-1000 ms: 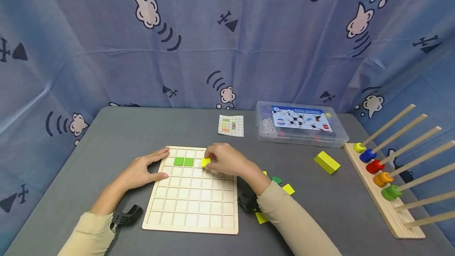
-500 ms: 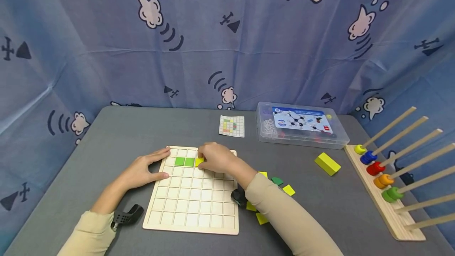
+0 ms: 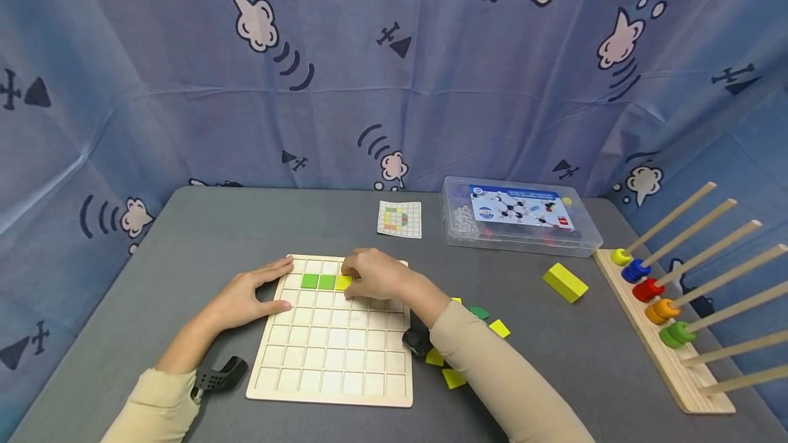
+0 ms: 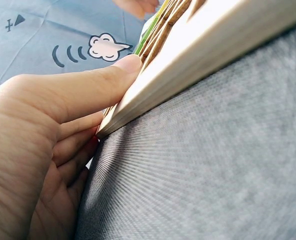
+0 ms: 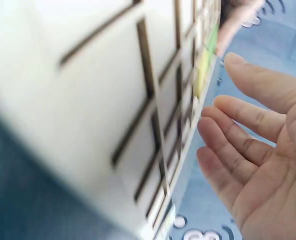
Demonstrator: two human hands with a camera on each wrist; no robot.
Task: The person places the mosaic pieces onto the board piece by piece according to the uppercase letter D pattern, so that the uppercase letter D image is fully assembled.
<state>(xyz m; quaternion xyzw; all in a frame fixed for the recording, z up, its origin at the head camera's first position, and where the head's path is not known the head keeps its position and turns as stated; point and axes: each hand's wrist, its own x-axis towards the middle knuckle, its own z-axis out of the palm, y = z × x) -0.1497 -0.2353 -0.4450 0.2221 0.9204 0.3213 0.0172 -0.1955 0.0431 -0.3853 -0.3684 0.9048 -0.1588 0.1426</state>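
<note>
Evidently the laying of tiles is at an early point: on the gridded wooden board [image 3: 320,361], two green tiles [image 3: 318,282] sit side by side in the second row from the top, with a yellow tile [image 3: 343,283] next to them on the right. Most other visible cells are bare, though some lie hidden under the right hand [image 3: 383,277]. More yellow tiles [image 3: 453,379] and a green piece [image 3: 477,312] wait loose on the table [image 3: 505,374] beside the right forearm, and a small card with a coloured grid [image 3: 400,219] lies beyond the board. The right hand's thumb and fingers are parted, with nothing between them, close to the yellow tile; contact is hard to tell. The left hand [image 3: 249,298] is spread along the board's left edge, thumb touching its rim and fingers reaching the far corner.
</note>
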